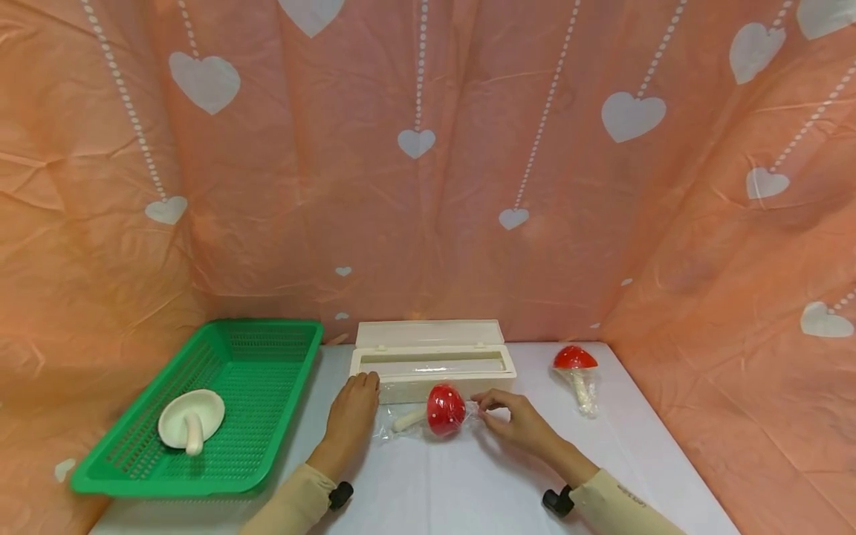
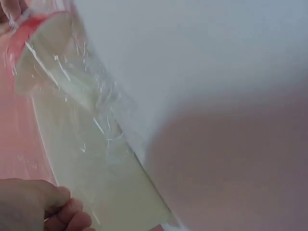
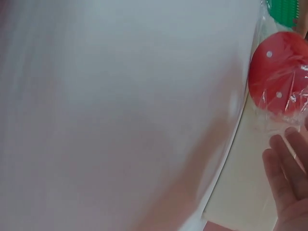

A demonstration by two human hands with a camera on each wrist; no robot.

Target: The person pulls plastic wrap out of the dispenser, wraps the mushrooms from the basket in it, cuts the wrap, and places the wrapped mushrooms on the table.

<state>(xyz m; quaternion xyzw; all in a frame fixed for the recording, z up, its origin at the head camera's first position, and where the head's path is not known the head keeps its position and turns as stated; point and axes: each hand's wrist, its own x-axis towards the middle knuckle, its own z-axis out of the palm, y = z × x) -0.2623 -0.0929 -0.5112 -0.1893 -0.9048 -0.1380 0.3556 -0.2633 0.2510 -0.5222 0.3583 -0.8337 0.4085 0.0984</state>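
A red toy mushroom [image 1: 445, 409] with white dots lies on its side in clear plastic wrap [image 1: 386, 425], its pale stem pointing left. Behind it stands a cream wrap dispenser box [image 1: 401, 391], lid raised, with a roll inside. My left hand [image 1: 353, 411] is at the box's front left corner; in the left wrist view its thumb and curled fingers [image 2: 62, 207] pinch the wrap past the stem end. On the cap side, my right hand [image 1: 518, 423] pinches the gathered wrap between thumb and index finger. Its other fingers [image 3: 281, 168] extend in the right wrist view.
A green plastic basket [image 1: 267, 416] stands at the left, holding an unwrapped mushroom [image 1: 192, 420] with its pale underside up. Toward the back right lies another red mushroom [image 1: 575, 358] in clear wrap. Orange cloth [image 1: 428, 260] with hearts encloses the white table [image 1: 461, 490].
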